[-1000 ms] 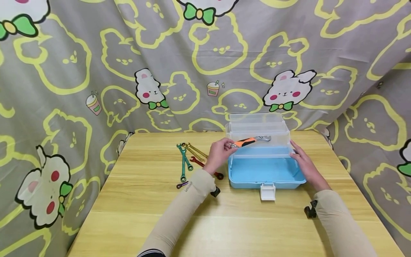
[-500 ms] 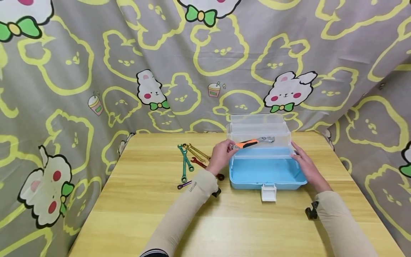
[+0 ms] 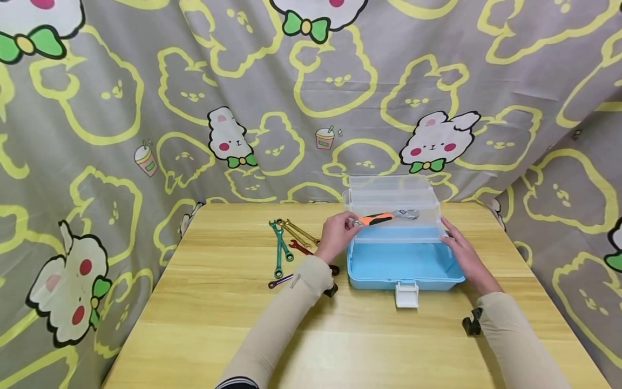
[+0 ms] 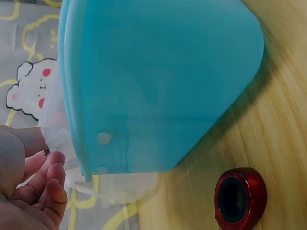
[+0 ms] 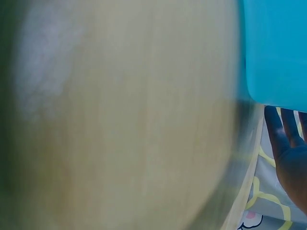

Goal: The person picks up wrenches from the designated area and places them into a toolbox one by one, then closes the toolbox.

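Observation:
An open blue toolbox (image 3: 452, 278) with clear fold-out trays (image 3: 389, 186) stands at the back middle of the wooden table (image 3: 204, 324). An orange-handled adjustable wrench (image 3: 384, 217) lies across the lower clear tray. My left hand (image 3: 340, 231) pinches the grey end of its handle at the box's left side. In the left wrist view the curled fingers (image 4: 50, 184) sit beside the blue box wall (image 4: 158, 81). My right hand (image 3: 460, 247) rests flat against the box's right side, fingers (image 5: 287, 132) straight.
Several coloured wrenches lie left of the box: green (image 3: 279, 246), gold (image 3: 297, 229), red (image 3: 303, 249) with its ring end (image 4: 240, 197), and a small purple one (image 3: 279, 281). A white latch (image 3: 407, 294) hangs off the box front. Patterned cloth (image 3: 146, 108) surrounds the table.
The wrench has shifted a little to the right and lower into the clear tray, with my left hand following it. My right hand stays at the box's side.

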A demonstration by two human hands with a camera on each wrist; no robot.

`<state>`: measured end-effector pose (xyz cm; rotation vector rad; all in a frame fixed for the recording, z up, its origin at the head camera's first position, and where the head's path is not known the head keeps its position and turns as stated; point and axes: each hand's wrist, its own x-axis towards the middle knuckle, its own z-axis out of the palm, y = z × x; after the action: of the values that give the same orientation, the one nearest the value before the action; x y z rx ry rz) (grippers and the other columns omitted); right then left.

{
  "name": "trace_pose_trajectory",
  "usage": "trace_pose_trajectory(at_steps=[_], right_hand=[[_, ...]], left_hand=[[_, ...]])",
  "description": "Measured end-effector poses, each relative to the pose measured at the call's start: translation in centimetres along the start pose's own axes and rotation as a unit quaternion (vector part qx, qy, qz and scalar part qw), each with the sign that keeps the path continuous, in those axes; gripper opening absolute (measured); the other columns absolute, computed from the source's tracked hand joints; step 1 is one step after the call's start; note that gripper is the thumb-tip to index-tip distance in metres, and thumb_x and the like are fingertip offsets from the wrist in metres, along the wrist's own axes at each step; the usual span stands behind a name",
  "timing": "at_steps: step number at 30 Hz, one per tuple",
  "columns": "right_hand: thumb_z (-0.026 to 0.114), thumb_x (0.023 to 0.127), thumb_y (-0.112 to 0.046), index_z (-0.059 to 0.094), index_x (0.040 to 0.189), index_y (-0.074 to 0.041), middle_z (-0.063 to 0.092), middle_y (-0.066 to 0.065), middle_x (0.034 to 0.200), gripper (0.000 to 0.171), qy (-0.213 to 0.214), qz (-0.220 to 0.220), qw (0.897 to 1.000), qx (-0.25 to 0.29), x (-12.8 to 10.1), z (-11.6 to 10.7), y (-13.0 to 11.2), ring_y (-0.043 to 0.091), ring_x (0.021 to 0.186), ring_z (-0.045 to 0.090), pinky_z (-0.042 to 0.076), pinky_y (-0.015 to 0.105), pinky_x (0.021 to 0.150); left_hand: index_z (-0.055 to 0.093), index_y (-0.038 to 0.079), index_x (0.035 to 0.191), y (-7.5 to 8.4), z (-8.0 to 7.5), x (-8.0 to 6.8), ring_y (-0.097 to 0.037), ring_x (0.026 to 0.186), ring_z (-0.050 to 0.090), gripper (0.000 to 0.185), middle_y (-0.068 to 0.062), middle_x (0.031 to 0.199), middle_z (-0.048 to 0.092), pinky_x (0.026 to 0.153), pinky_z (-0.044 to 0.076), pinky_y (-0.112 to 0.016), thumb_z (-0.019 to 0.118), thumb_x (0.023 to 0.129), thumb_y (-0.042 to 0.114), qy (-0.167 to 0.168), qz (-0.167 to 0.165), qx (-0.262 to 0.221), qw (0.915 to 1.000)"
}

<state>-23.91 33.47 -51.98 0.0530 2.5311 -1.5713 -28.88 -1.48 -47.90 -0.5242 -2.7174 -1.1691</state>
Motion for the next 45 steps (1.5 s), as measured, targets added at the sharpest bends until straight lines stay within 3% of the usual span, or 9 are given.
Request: trace_pose_trajectory(at_steps=[6,16,28,36,45], right_hand=[[0.03,0.113,-0.046,-0.004,0.167,-0.031,-0.011,0.02,0.173,0.066,-0.001,0.002,1.0,0.001,0.0,-0.1,0.0,0.056,0.155,-0.006,0.002,0.084,0.113],[0.03,0.111,-0.053,-0.002,0.166,-0.036,-0.01,0.017,0.173,0.066,0.006,-0.008,1.0,-0.002,0.1,0.0,0.3,0.055,0.156,-0.005,0.004,0.083,0.113],[0.03,0.11,-0.058,-0.002,0.166,-0.038,-0.01,0.015,0.174,0.068,0.002,-0.006,1.0,-0.002,0.0,0.0,0.3,0.055,0.156,-0.005,0.004,0.084,0.113],[0.031,0.11,-0.057,-0.002,0.166,-0.036,-0.011,0.015,0.174,0.068,0.002,-0.01,1.0,-0.004,-0.1,-0.1,0.3,0.054,0.156,-0.005,0.004,0.084,0.113],[0.029,0.111,-0.052,-0.003,0.167,-0.033,-0.01,0.016,0.174,0.066,0.003,-0.009,1.0,-0.01,0.0,0.0,0.2,0.055,0.155,-0.004,0.005,0.084,0.113]], left_hand=[[0.076,0.015,0.114,0.1,0.2,0.2,-0.006,0.064,0.057,0.024,0.003,0.077,0.067,0.062,0.048,-0.02,0.075,0.097,0.031,0.003,-0.016,-0.017,0.9997],[0.078,0.013,0.107,0.0,0.6,0.6,-0.009,0.054,0.048,0.017,0.002,0.068,0.059,0.057,0.041,-0.021,0.072,0.099,0.027,0.006,-0.013,-0.015,0.9998],[0.076,0.013,0.117,-0.4,0.5,0.2,-0.007,0.059,0.052,0.023,0.002,0.072,0.063,0.061,0.045,-0.021,0.072,0.1,0.027,0.005,0.001,-0.029,0.9996],[0.073,0.018,0.125,-1.2,-1.8,-1.0,-0.01,0.073,0.061,0.025,0.0,0.086,0.068,0.066,0.051,-0.023,0.068,0.102,0.025,-0.01,0.008,-0.055,0.9984],[0.069,0.02,0.132,-5.6,-5.7,-3.8,-0.016,0.085,0.067,0.029,-0.003,0.099,0.07,0.069,0.057,-0.031,0.067,0.103,0.02,-0.024,-0.019,-0.063,0.9975]])
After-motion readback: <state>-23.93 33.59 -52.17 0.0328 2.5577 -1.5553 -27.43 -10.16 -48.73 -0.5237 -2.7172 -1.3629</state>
